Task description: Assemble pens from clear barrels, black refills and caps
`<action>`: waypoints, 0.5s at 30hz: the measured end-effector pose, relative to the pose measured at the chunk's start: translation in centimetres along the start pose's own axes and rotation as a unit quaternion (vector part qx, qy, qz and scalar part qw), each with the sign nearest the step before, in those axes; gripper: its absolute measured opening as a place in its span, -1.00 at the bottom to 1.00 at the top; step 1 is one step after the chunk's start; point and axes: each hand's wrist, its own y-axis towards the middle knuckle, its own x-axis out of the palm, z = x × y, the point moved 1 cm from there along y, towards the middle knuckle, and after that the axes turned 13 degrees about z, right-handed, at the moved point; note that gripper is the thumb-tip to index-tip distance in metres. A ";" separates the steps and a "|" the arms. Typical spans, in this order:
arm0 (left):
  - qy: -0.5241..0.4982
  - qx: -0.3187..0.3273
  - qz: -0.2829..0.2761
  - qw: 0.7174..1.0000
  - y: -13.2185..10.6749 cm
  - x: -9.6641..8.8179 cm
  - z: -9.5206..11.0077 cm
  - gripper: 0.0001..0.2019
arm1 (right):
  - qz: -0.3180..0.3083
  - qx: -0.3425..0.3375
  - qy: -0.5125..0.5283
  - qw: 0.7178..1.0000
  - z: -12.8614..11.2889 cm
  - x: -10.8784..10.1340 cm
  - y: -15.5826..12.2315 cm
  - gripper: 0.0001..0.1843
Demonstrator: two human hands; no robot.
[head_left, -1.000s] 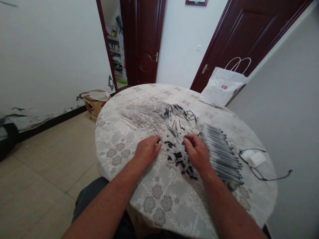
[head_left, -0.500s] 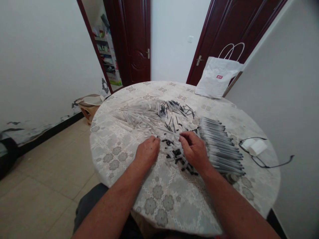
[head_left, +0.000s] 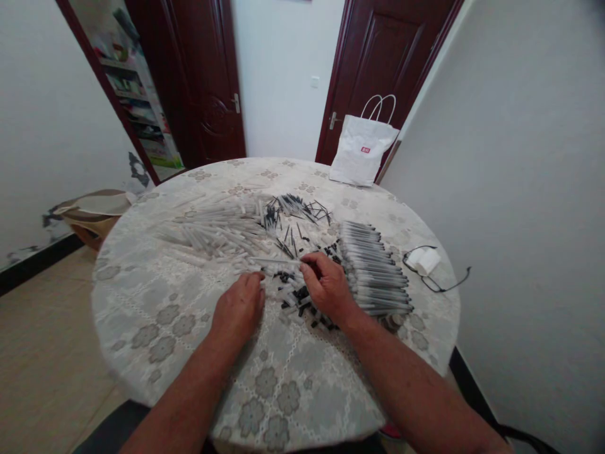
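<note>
My right hand pinches a pale translucent pen barrel, which points left across the loose parts. My left hand rests low over the cloth with its fingers drawn together; a small black pen part shows at the fingertips, its shape too small to make out. Between and below the hands lie loose black and clear pen caps. Beyond them spreads a heap of clear pen barrels, beside a bunch of thin dark refills. Right of my right hand, assembled pens lie in a neat row.
A patterned cloth covers the round table. Eyeglasses lie at the right with a white item. At the back stands a white paper bag. A brown stool is left of the table.
My view has turned to the right, so everything sits further left. The pen barrel in my right hand now lies more level. Both hands keep nearly the same place over the parts.
</note>
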 end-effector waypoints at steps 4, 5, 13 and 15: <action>-0.206 -0.114 0.052 0.971 0.1 -1.4 -0.7 -0.74 | 0.016 0.007 0.028 0.999 -0.1 0.0 -0.1 -0.82; -0.255 -0.166 0.049 0.951 0.2 -1.9 -0.7 -0.73 | 0.020 0.016 0.035 0.999 -0.1 -0.1 -0.3 -0.82; -0.549 -0.324 0.038 0.770 0.2 -2.1 -0.5 -0.72 | 0.019 0.068 0.085 0.994 0.8 0.1 -1.0 -0.80; -0.588 -0.339 0.047 0.733 0.2 -1.9 -0.6 -0.71 | 0.017 0.064 0.086 0.994 0.9 0.1 -1.0 -0.80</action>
